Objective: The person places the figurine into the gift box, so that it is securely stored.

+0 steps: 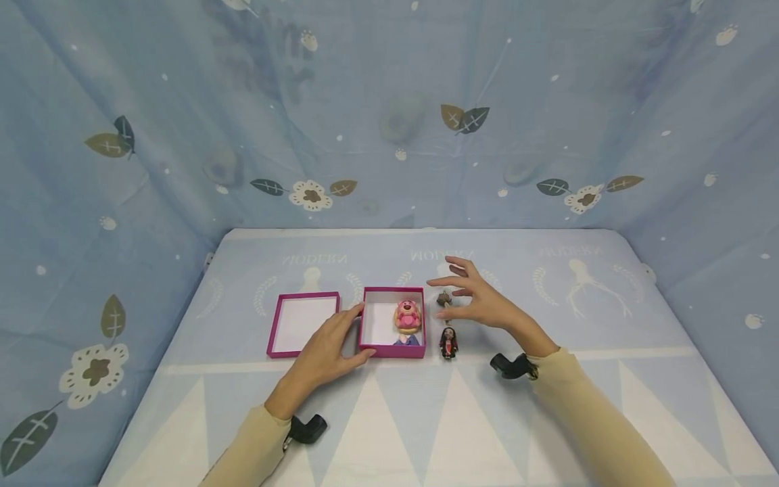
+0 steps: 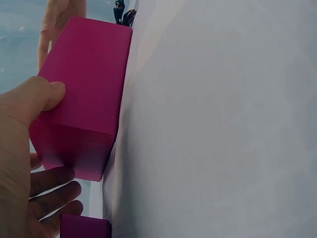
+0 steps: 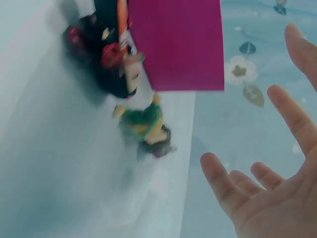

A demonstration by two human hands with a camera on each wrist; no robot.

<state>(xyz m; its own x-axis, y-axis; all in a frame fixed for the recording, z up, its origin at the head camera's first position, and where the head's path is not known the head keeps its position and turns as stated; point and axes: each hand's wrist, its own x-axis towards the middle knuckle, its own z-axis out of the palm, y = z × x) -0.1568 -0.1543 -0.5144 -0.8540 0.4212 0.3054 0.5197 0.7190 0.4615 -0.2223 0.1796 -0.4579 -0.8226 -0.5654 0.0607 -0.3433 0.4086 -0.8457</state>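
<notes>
A magenta box (image 1: 389, 352) with a white inside stands in the middle of the table. My left hand (image 1: 325, 348) is at its left front corner, thumb (image 2: 49, 95) on the front wall and fingers along the left wall. Inside the box, on the right, lie a pink bear figure (image 1: 407, 315) and a figure in blue and white (image 1: 406, 340). Just right of the box, my right hand (image 1: 477, 301) hovers with spread fingers, holding nothing. Below it on the table is a small figure in green and yellow (image 3: 143, 121). Nearer the front is a dark-haired figure in red (image 1: 448, 343).
A shallow magenta lid (image 1: 304, 323), white side up, lies left of the box, partly behind my left hand. A pale patterned cloth (image 1: 475, 433) covers the table. Blue patterned fabric (image 1: 377, 101) hangs behind and at both sides.
</notes>
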